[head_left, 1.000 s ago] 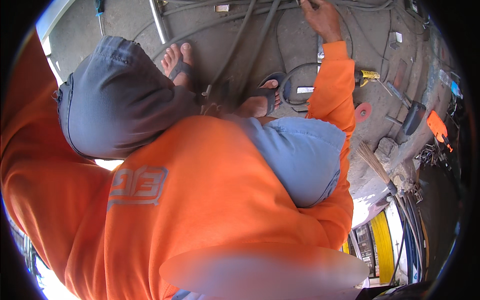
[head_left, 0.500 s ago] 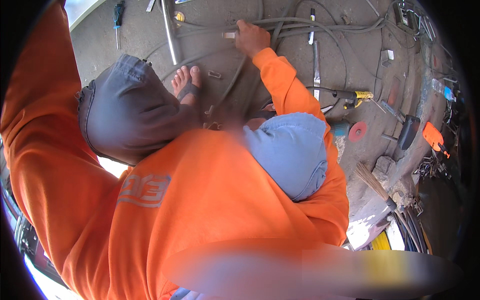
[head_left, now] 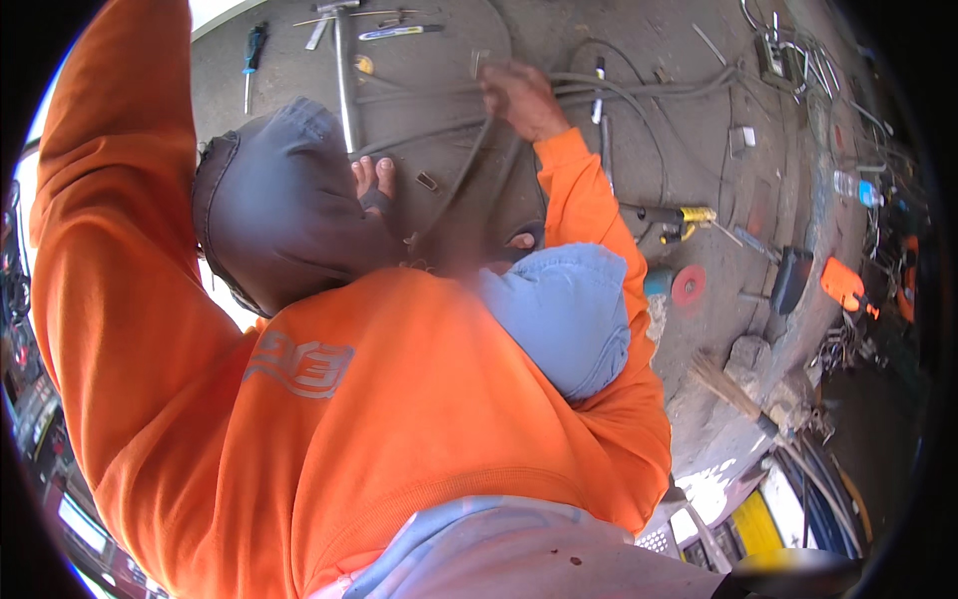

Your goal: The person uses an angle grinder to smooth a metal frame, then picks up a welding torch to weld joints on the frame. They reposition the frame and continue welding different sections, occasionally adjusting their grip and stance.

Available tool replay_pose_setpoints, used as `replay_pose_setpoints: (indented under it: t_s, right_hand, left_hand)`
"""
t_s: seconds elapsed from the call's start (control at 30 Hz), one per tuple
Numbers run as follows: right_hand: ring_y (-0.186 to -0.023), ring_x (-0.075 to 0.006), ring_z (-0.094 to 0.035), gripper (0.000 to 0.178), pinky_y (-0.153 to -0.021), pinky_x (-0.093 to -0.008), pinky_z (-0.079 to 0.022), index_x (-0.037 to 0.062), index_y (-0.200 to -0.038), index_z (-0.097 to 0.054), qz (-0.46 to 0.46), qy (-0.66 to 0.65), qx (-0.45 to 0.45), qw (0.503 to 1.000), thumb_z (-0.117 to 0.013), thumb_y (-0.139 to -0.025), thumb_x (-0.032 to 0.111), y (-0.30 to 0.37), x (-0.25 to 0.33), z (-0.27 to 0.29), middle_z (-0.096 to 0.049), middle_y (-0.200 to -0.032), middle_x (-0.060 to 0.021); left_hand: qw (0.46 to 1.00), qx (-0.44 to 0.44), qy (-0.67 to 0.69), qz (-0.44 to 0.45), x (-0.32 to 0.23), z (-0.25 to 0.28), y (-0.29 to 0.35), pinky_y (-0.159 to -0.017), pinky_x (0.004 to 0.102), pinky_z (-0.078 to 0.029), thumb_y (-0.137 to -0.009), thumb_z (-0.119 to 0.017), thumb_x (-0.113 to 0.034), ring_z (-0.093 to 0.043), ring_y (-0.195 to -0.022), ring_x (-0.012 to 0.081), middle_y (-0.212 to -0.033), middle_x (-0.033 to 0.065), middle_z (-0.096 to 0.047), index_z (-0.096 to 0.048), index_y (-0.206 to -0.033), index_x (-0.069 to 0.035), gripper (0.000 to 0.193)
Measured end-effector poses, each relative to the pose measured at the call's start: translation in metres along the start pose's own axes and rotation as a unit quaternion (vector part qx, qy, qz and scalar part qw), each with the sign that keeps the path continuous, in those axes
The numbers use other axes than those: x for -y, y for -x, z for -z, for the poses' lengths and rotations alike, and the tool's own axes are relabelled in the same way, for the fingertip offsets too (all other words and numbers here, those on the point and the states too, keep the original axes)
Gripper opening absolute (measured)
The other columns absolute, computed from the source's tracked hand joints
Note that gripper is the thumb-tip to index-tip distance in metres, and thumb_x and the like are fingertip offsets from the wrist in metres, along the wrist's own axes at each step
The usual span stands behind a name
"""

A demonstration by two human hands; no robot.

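Note:
My right hand (head_left: 524, 100) reaches out over the floor, somewhat smeared by motion. Its fingers are closed on a small metal piece (head_left: 478, 64) whose shape is blurred. Grey cables (head_left: 589, 88) run on the floor around that hand, and a black-and-white marker (head_left: 599, 92) lies to its right. A similar small rectangular metal piece (head_left: 427, 181) rests on the floor near my foot. My left arm, in an orange sleeve (head_left: 115, 130), stretches up past the top edge, so its hand is out of sight.
Left of the cables lie a hammer with a metal handle (head_left: 344, 85) and a screwdriver (head_left: 254, 55). To the right are an electrode holder (head_left: 689, 216), a grinder's red disc (head_left: 689, 287), a black-headed hammer (head_left: 792, 280), an orange tool (head_left: 846, 285) and a broom (head_left: 726, 387).
My right hand has shifted right relative to the floor, still with the small metal piece. The whole view has moved, so floor items appear lower and mostly further left.

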State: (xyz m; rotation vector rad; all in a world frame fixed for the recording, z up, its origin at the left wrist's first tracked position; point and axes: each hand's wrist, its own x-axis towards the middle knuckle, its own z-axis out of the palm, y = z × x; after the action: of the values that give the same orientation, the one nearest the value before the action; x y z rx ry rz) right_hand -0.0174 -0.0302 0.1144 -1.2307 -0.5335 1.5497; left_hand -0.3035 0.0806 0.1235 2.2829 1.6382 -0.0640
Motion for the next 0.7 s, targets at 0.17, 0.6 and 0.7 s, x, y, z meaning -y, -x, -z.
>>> replay_pose_setpoints:
  t_s: [0.17, 0.6, 0.7]
  right_hand:
    - [-0.066, -0.0099, -0.055, 0.016, -0.069, -0.0332, -0.051, 0.0008, -0.105, -0.067, 0.122, -0.202, 0.135, 0.962, -0.065, -0.101, 0.016, 0.046, 0.124, 0.008, -0.065, -0.091, -0.0050]
    - [-0.067, -0.0089, -0.061, 0.024, -0.062, -0.0245, -0.052, -0.0033, -0.114, -0.068, 0.478, 0.143, -0.038, 0.866, -0.066, -0.103, 0.018, 0.154, 0.290, -0.027, -0.068, -0.086, -0.0056]
    - [-0.067, -0.0095, -0.062, 0.022, -0.061, -0.0241, -0.051, -0.0032, -0.117, -0.066, 0.459, 0.095, -0.036, 0.883, -0.063, -0.103, 0.013, 0.162, 0.316, -0.029, -0.069, -0.091, -0.0092]
  left_hand:
    - [0.950, -0.221, -0.033, -0.219, -0.063, 0.211, -0.102, -0.108, 0.0409, -0.041, -0.100, -0.055, -0.044, -0.054, -0.132, 0.0302, -0.144, 0.0159, -0.056, -0.045, -0.152, -0.009, 0.064]
    - [0.759, 0.046, 0.416, -0.499, -0.275, 0.276, -0.017, -0.093, 0.0290, -0.054, -0.099, -0.070, -0.013, -0.066, -0.108, 0.0142, -0.121, 0.0081, -0.069, -0.058, -0.137, -0.004, 0.041]
    - [0.746, -0.003, 0.401, -0.532, -0.299, 0.291, -0.017, -0.090, 0.0277, -0.055, -0.098, -0.072, -0.011, -0.067, -0.102, 0.0121, -0.112, 0.0056, -0.072, -0.064, -0.122, -0.004, 0.027]
